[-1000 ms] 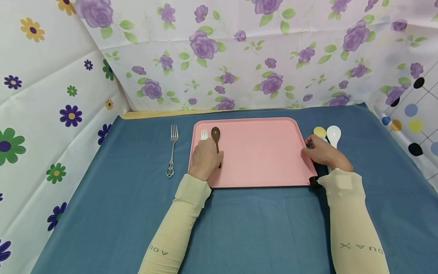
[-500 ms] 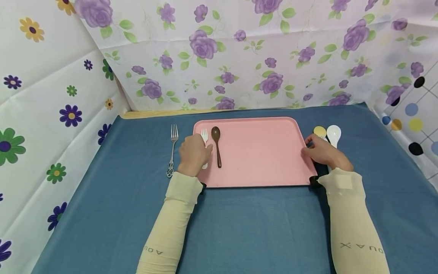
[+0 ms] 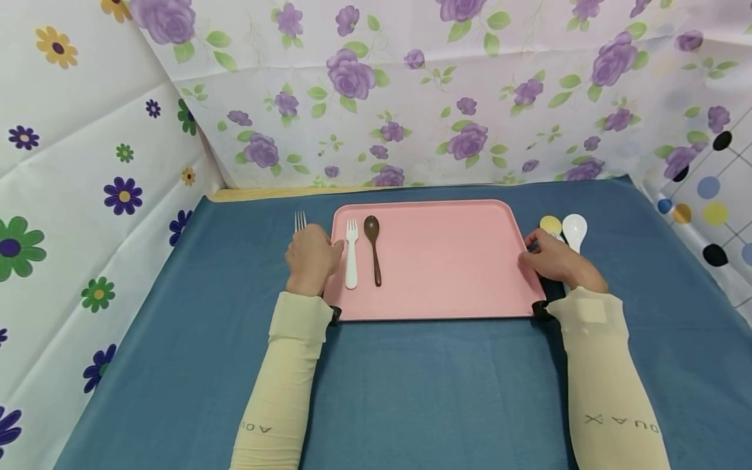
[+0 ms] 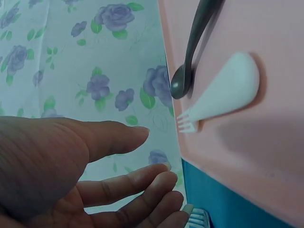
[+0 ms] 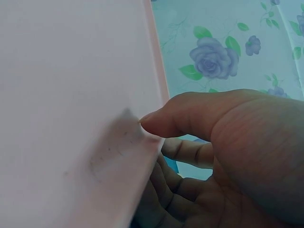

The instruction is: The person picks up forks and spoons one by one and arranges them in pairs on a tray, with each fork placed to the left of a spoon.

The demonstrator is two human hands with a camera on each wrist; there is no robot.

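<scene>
A pink tray [image 3: 446,261] lies on the blue cloth, with a white fork [image 3: 351,264] and a dark brown spoon [image 3: 372,230] side by side near its left end. My left hand [image 3: 311,261] is above the metal fork [image 3: 300,220], hiding all but its tines. In the left wrist view, thumb and fingers are apart and nothing is gripped; the metal fork's tines [image 4: 198,218] show past the fingertips. My right hand [image 3: 558,261] pinches the tray's right edge; the right wrist view has the thumb [image 5: 166,118] over the rim and fingers curled below.
Just beyond the right hand lie a white spoon [image 3: 574,230] and a yellow round-ended utensil [image 3: 550,225], partly hidden. A blue cloth [image 3: 440,391] covers the table. Flowered sheets [image 3: 352,117] hang behind and at the left.
My left hand has moved left, off the white fork and brown spoon on the tray, to above the metal fork. The right hand stays at the tray's edge.
</scene>
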